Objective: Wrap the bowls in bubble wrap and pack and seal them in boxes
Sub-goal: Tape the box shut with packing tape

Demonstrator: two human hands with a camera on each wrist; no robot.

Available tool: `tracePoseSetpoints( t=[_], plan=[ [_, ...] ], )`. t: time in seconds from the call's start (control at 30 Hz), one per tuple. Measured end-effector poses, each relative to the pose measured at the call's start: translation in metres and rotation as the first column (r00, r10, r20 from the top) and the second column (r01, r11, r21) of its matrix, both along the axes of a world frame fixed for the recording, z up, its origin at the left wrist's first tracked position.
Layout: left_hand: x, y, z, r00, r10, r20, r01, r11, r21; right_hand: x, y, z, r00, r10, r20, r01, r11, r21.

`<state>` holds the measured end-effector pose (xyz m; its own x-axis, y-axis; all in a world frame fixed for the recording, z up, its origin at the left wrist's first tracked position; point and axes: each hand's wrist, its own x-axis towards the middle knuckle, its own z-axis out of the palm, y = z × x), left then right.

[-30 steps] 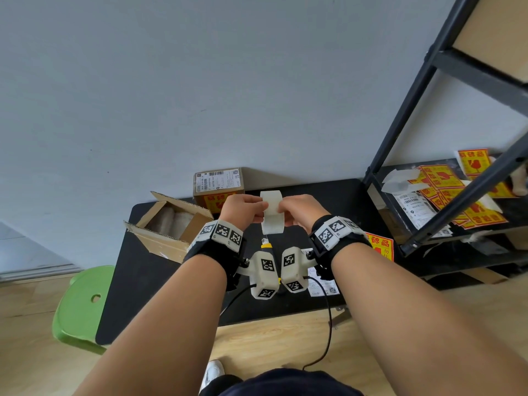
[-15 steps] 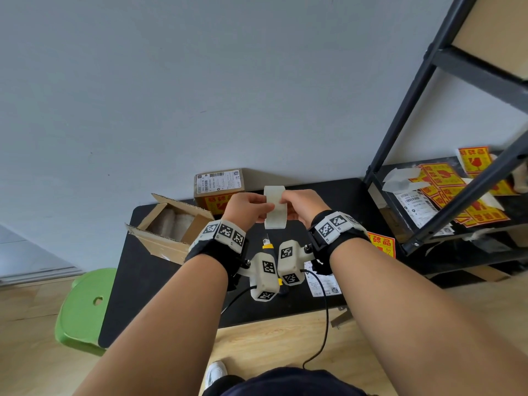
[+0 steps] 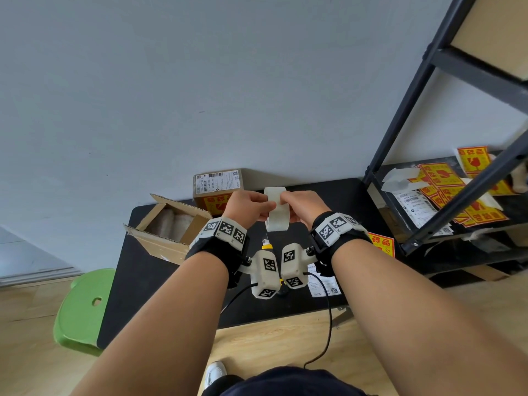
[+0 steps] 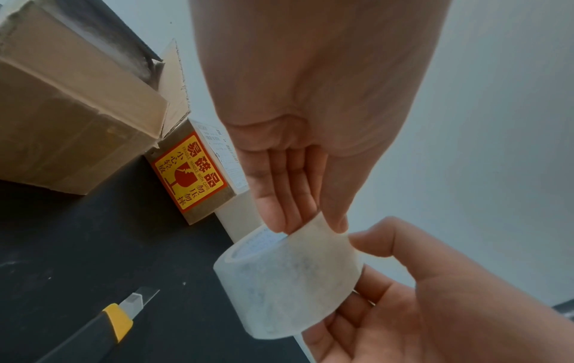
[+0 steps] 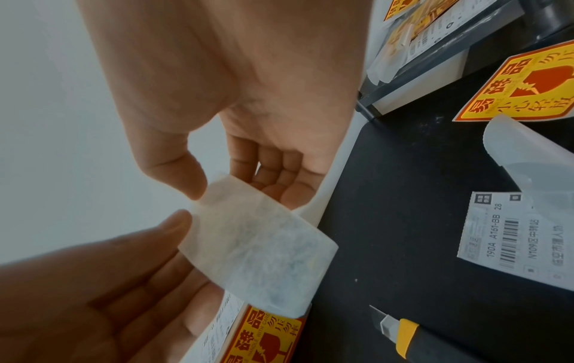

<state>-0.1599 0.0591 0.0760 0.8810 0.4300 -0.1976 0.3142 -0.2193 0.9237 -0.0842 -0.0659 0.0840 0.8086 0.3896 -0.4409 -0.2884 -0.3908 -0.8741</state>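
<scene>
Barely shifted since the earlier frame, the translucent white roll of packing tape (image 3: pixel 276 209) hangs between both grips above the black worktop (image 3: pixel 148 270); left hand (image 3: pixel 249 205) and right hand (image 3: pixel 303 206) each pinch it. Find the tape's free end with a fingernail and peel slowly, keeping the roll steady.

Bright, even daylight, soft shadows; wide-angle bending at edges; wrist views slightly soft

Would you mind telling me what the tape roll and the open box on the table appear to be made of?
Tape roll: apparently clear plastic packing tape, cloudy and translucent; a pale core shows through at its open end. Open box: brown corrugated cardboard, matte; a fluted edge seems visible along its flaps.
</scene>
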Motion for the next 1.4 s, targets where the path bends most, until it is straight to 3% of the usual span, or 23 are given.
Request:
tracePoseSetpoints(
  t=[0.7, 1.07, 1.27, 1.4],
  plan=[
    [0.0002, -0.0087, 0.0025, 1.0, 0.025, -0.003, -0.024, 0.999, 0.046, -0.0041, -0.0049, 0.0029, 0.998, 0.035, 0.057, -0.031, 0.998, -0.061],
    [0.0077, -0.0008, 0.0032, 0.984, 0.173, -0.031, -0.176, 0.977, -0.121, -0.0017, -0.0038, 0.0036, 0.994, 0.109, 0.024, -0.107, 0.991, -0.075],
    [0.0052, -0.0052, 0.0074, 0.999, 0.021, -0.026, -0.022, 0.999, -0.032, -0.0006, -0.0038, 0.0022, 1.0, 0.023, 0.003, -0.023, 0.999, -0.025],
    [0.0037, -0.0085, 0.0072, 0.999, -0.007, -0.031, 0.006, 1.0, -0.023, 0.0011, -0.0051, 0.0011, 1.0, -0.007, -0.003, 0.007, 1.0, -0.026]
  ],
)
